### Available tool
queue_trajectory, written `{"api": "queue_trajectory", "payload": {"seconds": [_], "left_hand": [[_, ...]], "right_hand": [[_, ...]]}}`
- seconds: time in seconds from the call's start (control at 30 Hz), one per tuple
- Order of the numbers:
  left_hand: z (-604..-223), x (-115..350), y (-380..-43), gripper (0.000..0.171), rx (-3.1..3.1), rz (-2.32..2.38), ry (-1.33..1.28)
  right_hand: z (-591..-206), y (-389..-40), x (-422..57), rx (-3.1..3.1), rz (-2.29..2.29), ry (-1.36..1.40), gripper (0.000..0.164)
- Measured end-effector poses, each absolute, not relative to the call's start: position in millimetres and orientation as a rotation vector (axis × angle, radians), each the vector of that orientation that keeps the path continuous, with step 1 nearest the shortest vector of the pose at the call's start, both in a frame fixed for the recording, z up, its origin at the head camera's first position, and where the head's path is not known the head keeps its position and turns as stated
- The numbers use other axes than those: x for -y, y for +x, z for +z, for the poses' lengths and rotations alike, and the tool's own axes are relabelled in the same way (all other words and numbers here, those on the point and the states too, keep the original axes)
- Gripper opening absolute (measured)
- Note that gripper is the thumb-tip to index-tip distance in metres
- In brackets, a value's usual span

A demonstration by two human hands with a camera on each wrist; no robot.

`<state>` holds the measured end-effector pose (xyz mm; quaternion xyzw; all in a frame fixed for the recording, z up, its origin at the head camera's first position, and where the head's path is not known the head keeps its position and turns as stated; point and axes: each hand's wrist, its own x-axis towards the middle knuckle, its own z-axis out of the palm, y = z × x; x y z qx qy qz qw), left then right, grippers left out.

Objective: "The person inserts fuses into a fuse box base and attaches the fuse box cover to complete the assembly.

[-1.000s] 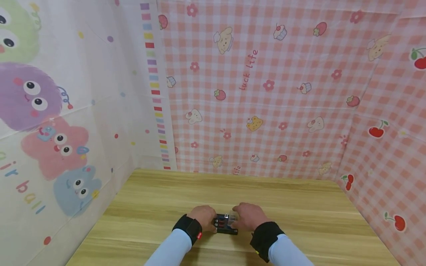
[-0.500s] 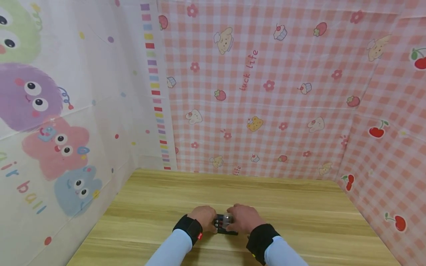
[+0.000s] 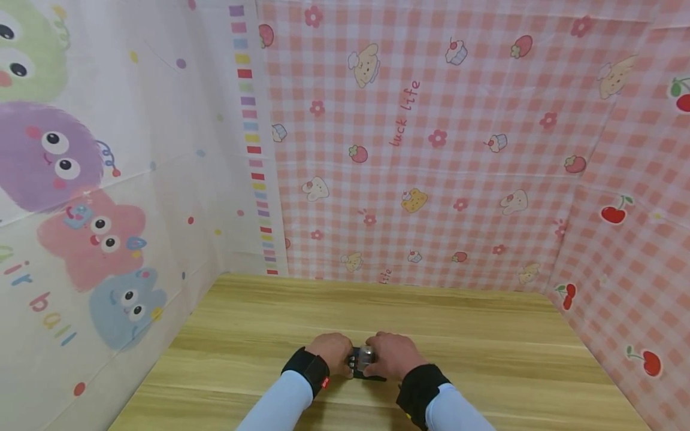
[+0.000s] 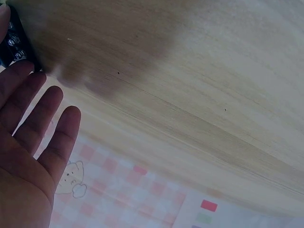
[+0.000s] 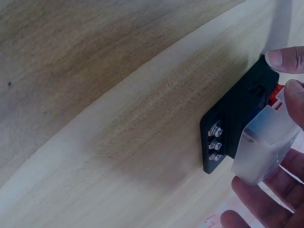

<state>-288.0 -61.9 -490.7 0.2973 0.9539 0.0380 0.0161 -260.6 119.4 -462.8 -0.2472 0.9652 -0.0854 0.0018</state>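
A black fuse block (image 5: 232, 107) lies on the table between my hands, screw terminals along its end and red fuses (image 5: 275, 95) partly showing. My left hand (image 3: 331, 353) holds the block's left end between thumb and fingers; in the left wrist view its other fingers (image 4: 66, 126) stretch out loosely. With thumb and fingers, my right hand (image 3: 396, 357) pinches a clear plastic cover (image 5: 261, 147), which sits tilted over the block's middle. Whether the cover is seated on the base I cannot tell. My right fingers hide part of the block in the head view.
The wood-grain table (image 3: 259, 311) runs back to a pink checked cloth (image 3: 420, 167). A white cartoon-print cloth (image 3: 178, 149) hangs at the left, and a cherry-print cloth (image 3: 636, 257) closes the right side.
My right hand has moved a little left, bringing the clear cover from the block's right part over its middle. My left hand keeps its hold on the block.
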Motion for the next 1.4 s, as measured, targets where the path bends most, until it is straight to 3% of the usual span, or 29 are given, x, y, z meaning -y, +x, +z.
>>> {"api": "queue_trajectory", "payload": {"seconds": [1.4], "left_hand": [[-489,62,-287,0.024,-2.950,0.093,0.916]], "right_hand": [[-472,-262,-107,-3.021,-0.198,-0.817,0.037]]}}
